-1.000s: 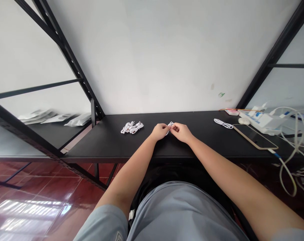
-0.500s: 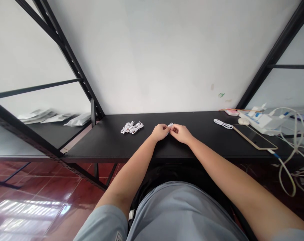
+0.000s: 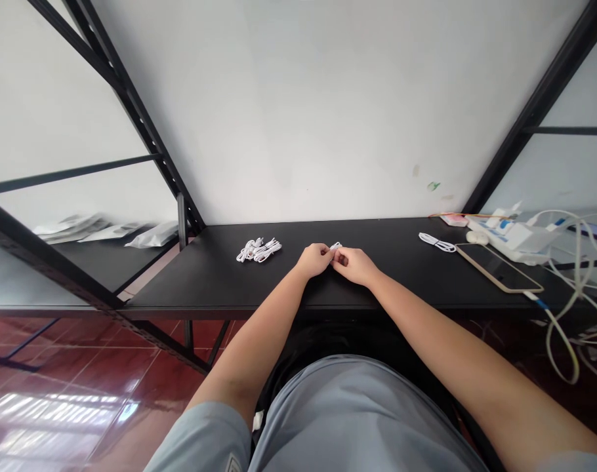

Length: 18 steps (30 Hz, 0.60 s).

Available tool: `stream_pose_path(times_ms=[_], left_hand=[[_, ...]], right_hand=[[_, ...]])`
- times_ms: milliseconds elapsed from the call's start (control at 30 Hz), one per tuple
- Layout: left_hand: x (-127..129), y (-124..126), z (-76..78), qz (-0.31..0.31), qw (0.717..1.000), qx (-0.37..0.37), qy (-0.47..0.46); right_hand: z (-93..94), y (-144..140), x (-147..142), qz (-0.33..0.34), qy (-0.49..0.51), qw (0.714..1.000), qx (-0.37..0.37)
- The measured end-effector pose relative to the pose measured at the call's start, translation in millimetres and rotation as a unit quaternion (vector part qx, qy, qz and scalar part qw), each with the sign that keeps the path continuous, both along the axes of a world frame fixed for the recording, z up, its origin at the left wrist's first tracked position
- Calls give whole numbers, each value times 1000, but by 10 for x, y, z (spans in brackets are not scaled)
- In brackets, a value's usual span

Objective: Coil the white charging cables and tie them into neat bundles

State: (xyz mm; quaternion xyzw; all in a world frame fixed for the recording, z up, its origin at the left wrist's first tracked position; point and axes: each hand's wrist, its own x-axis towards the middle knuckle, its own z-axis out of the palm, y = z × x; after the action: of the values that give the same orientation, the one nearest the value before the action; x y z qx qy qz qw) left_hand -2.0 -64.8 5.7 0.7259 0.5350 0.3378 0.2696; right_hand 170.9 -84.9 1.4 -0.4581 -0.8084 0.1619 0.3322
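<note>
Both hands meet over the middle of the long black matte table (image 3: 220,288), close to its near edge. The left hand (image 3: 314,259) and the right hand (image 3: 353,265) sit knuckle to knuckle, their fingertips pinched together on a small white coiled cable (image 3: 334,246), of which only a short bit shows above the fingers; the rest is hidden inside the grip. To the left, well apart from the hands, a loose heap of similar white bundled cables (image 3: 259,250) lies on the tabletop. To the right lie another single white coiled cable (image 3: 436,242), a gold-edged smartphone with a dark screen (image 3: 498,267) lying flat, and a white power strip with plugs and trailing white cords (image 3: 517,233). Clear plastic bags (image 3: 106,229) rest on the neighbouring black shelf at far left.
</note>
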Motion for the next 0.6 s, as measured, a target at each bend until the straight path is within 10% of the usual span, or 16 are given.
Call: stream_pose_path(times_ms=[600], left_hand=[[-41, 74, -43, -21, 993, -26, -114]], right_hand=[[18, 6, 10, -30, -14, 992, 119]])
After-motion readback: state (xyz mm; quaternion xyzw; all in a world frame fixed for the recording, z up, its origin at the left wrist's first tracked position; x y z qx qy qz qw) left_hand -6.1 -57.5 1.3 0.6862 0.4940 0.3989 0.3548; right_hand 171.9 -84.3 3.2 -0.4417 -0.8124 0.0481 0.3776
